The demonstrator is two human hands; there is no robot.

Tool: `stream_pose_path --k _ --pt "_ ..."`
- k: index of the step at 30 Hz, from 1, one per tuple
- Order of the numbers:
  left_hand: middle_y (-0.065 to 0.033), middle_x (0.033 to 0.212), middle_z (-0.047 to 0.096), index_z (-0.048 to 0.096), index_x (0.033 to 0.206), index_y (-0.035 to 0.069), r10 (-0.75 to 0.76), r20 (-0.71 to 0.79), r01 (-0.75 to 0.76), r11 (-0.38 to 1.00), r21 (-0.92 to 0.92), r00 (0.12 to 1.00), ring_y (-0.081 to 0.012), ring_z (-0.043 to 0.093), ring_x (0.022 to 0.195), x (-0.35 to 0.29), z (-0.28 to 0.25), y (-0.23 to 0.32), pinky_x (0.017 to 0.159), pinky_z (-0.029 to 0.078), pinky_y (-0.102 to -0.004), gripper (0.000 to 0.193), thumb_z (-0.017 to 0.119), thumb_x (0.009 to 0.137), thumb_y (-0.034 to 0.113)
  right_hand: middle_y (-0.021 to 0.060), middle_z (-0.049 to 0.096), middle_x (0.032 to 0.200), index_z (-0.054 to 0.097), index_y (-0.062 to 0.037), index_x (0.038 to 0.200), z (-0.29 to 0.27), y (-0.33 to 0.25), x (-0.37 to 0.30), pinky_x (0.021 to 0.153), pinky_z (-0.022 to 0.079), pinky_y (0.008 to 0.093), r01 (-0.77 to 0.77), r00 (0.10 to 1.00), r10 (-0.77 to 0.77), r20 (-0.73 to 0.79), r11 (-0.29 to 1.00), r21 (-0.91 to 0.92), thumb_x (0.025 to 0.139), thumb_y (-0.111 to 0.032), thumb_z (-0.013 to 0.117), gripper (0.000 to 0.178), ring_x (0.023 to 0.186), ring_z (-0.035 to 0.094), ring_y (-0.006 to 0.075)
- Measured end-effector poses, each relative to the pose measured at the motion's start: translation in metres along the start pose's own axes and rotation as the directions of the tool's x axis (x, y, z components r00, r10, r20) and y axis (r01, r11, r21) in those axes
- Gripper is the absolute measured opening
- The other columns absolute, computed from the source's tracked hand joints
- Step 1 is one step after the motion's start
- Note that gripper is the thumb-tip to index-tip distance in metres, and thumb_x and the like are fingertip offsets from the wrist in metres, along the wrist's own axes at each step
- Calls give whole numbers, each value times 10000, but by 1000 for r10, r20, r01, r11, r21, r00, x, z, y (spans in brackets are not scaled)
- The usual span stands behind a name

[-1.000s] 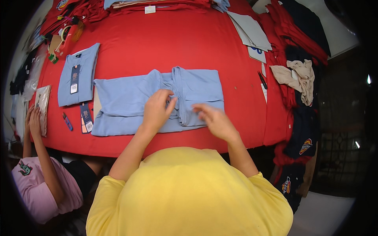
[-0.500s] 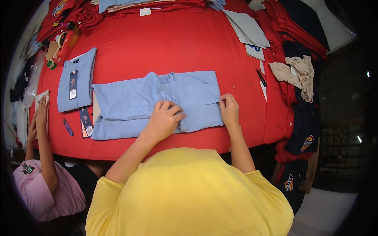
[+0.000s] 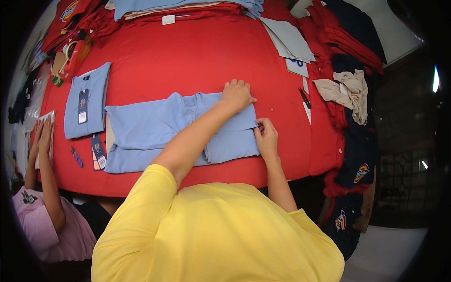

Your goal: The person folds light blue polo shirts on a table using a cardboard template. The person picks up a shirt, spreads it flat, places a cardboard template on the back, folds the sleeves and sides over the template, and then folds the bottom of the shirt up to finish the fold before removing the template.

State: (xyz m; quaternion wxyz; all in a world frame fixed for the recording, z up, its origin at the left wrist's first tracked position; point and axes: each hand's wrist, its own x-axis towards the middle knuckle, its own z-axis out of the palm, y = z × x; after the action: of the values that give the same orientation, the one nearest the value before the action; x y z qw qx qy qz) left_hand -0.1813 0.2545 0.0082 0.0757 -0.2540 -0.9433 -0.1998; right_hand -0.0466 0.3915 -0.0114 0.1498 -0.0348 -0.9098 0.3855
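Our right hand (image 3: 267, 137) keeps pinching the right edge of the blue garment (image 3: 136, 129), laid before us on the red table (image 3: 178, 54). Our left forearm (image 3: 195, 139) now crosses it, hiding part: our left hand (image 3: 236, 96) has moved from mid-garment to the far right corner; grip, we cannot tell. Left: snips (image 3: 76, 157), then folded blue shirt (image 3: 97, 103). Far right: pale sheets (image 3: 287, 37).

Big table w/ red cover (image 3: 178, 61) fills the mid., near edge curved. R side v. dark, w/ a faint grid pattern (image 3: 404, 181) (window or grille, can't tell) & a bright light streak (image 3: 436, 80) above it. Pale surface (image 3: 397, 243) low R, whitish panel (image 3: 399, 35) up top R.
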Motion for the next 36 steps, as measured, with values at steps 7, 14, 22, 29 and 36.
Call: stream_pose_path --k 7,14,22,29,36 --pt "-181 813 653 492 1025 35 13 23 -2 912 -411 1000 -376 636 807 2 9 2 702 496 -462 315 613 908 301 135 665 928 594 -2 965 -24 -12 -18 716 506 363 -315 916 322 238 946 -69 838 -143 692 213 798 648 233" --pt "-155 740 642 509 964 39 62 -457 -287 850 -441 887 -331 656 705 -10 -3 4 605 517 -417 304 655 887 294 161 490 1362 361 18 1392 -4 -12 27 1040 377 344 -194 973 -21 231 470 861 875 -180 671 634 1227 496 244" --pt "-90 851 612 539 941 66 165 -447 -269 946 -179 879 -255 594 804 -9 5 1 741 476 -354 310 702 816 298 163 558 1263 469 66 1306 -16 -11 13 973 456 368 -750 658 215 721 270 604 891 -136 636 491 1147 554 245" --pt "-116 1171 557 607 1133 50 38 -281 -53 998 -45 959 -317 490 1088 -130 -56 -8 939 395 -432 399 697 806 259 168 584 1227 507 85 1262 -15 11 3 963 461 371 -716 698 295 653 298 631 878 -51 631 426 1106 570 248" --pt "-134 1177 578 581 1234 49 -148 -240 69 949 -309 959 -289 482 1137 -161 -65 -17 968 393 -410 442 644 880 306 132 628 1130 547 81 1225 -27 -45 23 875 494 329 -500 829 158 536 637 587 888 -39 597 361 990 604 201"
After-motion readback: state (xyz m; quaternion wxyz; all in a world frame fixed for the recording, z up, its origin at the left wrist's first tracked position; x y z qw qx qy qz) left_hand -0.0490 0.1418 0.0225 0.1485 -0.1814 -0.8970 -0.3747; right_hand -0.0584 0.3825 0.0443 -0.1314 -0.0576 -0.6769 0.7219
